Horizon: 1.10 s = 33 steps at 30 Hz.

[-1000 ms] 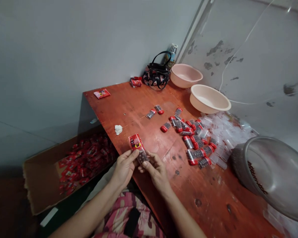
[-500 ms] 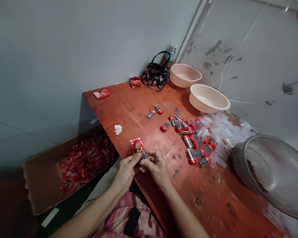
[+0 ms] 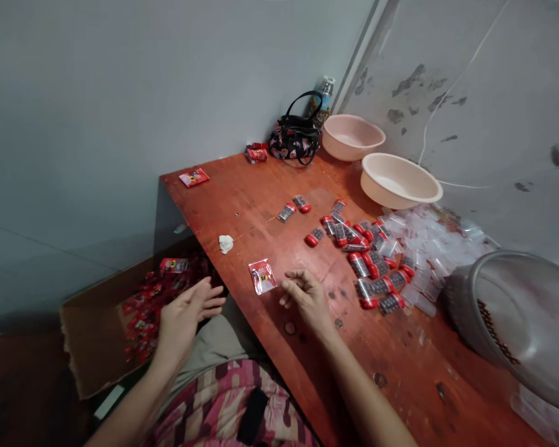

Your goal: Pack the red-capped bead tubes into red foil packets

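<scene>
My left hand is empty, fingers stretched and apart, beside the table's front edge near the cardboard box. A red packet shows at the far end of the box, over the heap of red packets; whether it rests on them I cannot tell. Over the table, my right hand has its thumb and forefinger a little apart, with nothing visible between them. Just left of those fingertips lies a flat red packet in clear wrapping.
Clear tubes with red caps and dark beads are scattered at mid-table, beside piled empty clear tubes. A large metal bowl stands right. Two plastic basins, a handbag and a flask stand at the back.
Both hands held a packet together; now they are apart. My left hand has moved left and opened, a packet shows over the box, and another packet lies on the table.
</scene>
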{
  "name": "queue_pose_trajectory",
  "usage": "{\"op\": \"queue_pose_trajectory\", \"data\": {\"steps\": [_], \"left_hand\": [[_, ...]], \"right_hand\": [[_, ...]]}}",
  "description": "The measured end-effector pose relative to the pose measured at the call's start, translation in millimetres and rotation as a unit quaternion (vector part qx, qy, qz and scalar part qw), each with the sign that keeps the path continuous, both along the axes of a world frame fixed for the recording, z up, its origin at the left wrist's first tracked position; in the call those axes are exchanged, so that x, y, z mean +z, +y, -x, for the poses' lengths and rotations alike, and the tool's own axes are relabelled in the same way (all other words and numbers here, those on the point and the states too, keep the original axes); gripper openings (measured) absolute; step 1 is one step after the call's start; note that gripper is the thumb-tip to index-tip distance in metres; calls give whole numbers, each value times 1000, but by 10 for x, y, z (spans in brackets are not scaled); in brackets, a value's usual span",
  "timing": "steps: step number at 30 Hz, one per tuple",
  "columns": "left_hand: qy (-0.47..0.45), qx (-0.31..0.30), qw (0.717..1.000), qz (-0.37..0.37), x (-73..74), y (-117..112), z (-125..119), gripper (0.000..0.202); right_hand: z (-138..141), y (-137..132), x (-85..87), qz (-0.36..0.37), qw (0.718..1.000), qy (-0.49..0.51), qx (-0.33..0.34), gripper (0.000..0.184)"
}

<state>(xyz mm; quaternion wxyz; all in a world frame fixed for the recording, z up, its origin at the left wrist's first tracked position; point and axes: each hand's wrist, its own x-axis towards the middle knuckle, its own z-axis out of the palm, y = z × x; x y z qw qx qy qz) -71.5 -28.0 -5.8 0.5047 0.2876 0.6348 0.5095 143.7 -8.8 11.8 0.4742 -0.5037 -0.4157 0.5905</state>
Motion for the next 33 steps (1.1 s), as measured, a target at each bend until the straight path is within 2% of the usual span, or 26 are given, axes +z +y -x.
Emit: {"op": "queue_pose_trajectory", "data": {"steps": [1, 2, 4, 5, 7, 9, 12, 17, 21, 25, 29, 33], "left_hand": [[91, -37, 994, -44, -25, 9, -59, 36], [184, -76, 974, -106, -52, 32, -137, 34], [330, -146, 903, -232, -112, 117, -313, 38], [383, -180, 867, -261, -146, 172, -392, 40], [463, -204, 814, -286, -219, 274, -505, 34], [509, -200, 786, -290, -288, 339, -556, 28], [523, -179, 777, -301, -353, 361, -566, 24], [516, -177, 777, -313, -370, 352, -556, 25], [514, -198, 771, -319, -370, 360, -543, 26], [499, -179, 779, -335, -387, 376, -556, 21], [459, -155, 792, -371, -397, 379, -587, 23], [399, -155, 812, -397, -314, 357, -624, 24]], "right_hand": [[-25, -9, -19, 1, 1000, -7, 0, 19], [-38, -21, -38, 2, 1000, -12, 2, 18], [-34, -49, -68, 1, 1000, -21, 11, 16], [-25, -63, -77, -1, 1000, -26, 16, 16], [-10, -80, -89, -7, 999, -38, 23, 15], [-8, -78, -97, -14, 998, -52, 24, 14], [-14, -30, -114, -35, 994, -104, 3, 15], [24, 87, -106, -108, 972, -208, -14, 16], [24, 94, -84, -123, 967, -225, 3, 16], [-14, 61, -122, -123, 966, -226, -5, 15], [6, 115, -171, -109, 974, -193, -34, 18], [74, 258, -160, -49, 998, -30, -37, 28]]}}
